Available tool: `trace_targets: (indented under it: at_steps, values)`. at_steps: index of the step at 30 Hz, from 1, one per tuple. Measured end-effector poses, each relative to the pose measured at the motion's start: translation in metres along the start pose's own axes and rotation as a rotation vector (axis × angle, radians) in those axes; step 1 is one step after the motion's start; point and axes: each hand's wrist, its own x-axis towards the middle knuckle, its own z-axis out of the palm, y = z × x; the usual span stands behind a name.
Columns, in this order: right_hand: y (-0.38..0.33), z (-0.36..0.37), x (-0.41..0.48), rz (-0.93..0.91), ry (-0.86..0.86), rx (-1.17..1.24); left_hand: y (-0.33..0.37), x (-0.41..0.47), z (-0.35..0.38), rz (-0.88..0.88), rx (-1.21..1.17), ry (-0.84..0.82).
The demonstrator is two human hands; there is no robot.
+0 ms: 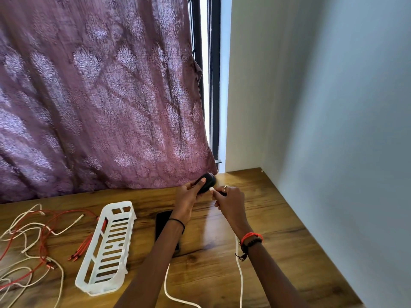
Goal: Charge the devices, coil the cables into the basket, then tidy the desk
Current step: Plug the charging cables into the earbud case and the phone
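- Since the red and white cables (pixel 33 238) lie in a messy heap at the left end of the desk (pixel 278 230), they could knot up more if someone pulls just one end
- The red plug tips sit just beside the white basket (pixel 106 247), which lies flat with nothing coiled in it yet, so a tug on the heap might drag the basket along or push it toward the front edge
- The dark phone (pixel 163 221) lies on the desk partly under the left arm, and a bump from that arm could slide it or scrape it
- The left hand (pixel 188 200) is wrapped around a small round black device (pixel 208 182) near the curtain (pixel 100 96), holding it just off the desk, and it might slip out if the push from the other side is too hard
- The right hand (pixel 229 202) pinches the plug end of a white cable (pixel 239 270) right at the device; I cannot tell if the plug is in yet, and if it goes in crooked it may bend or not charge
- That white cable hangs down past the front of the desk, so a caught wrist could yank the plug back out
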Motion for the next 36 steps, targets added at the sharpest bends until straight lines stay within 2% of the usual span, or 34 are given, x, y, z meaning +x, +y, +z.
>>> trace_targets:
  at_steps: [7, 13, 16, 19, 22, 29, 36]
  values:
    - [0.003, 0.005, -0.003, 0.001, 0.032, 0.035, -0.001, 0.003, -0.003, 0.076, 0.211, 0.056]
    - [0.013, 0.011, -0.004, 0.058, -0.018, 0.119, -0.007, 0.004, -0.01, 0.054, 0.213, 0.036]
    - [0.029, 0.015, 0.002, 0.174, -0.115, 0.199, -0.018, 0.007, -0.018, 0.013, 0.236, 0.015]
    - [0.039, 0.02, 0.003, 0.366, -0.18, 0.414, -0.033, 0.009, -0.026, -0.061, 0.25, -0.039]
    - [0.051, 0.028, 0.0, 0.453, -0.214, 0.537, -0.046, 0.011, -0.033, -0.101, 0.383, -0.131]
    - [0.076, 0.051, -0.003, 0.549, -0.199, 0.567, -0.061, 0.019, -0.052, -0.123, 0.722, -0.333]
    - [0.101, 0.076, -0.009, 0.603, -0.235, 0.421, -0.074, 0.032, -0.058, -0.083, 0.918, -0.373]
